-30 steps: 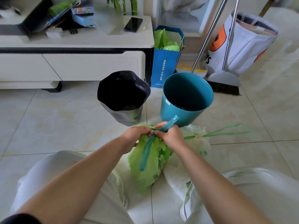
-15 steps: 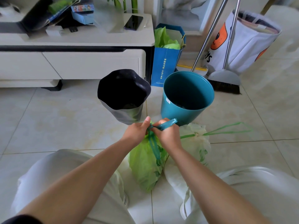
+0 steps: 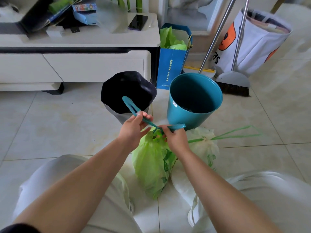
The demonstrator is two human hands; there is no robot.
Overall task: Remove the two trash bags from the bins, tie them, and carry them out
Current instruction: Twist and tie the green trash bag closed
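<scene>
Tying step in hand. Your left hand [image 3: 134, 127] and right hand [image 3: 175, 139] each pinch a loop of the teal drawstring [image 3: 176, 126] at the mouth of the green bag [image 3: 151, 167], which sits on the floor [image 3: 67, 132] between your knees (white bag [image 3: 204, 145] beside it, already cinched). The knot appears unfinished; next, pull both loops apart.

I'm seeing bare tile [image 3: 50, 125] lying open across the left middle. Just above centre, the black bin [image 3: 127, 91] and teal bin [image 3: 181, 115] are standing side by side, leaving only a narrow gap. A white bag [image 3: 205, 148] is crowding centre right; cabinet [image 3: 94, 68] and broom [image 3: 232, 79] are closing off the top.
</scene>
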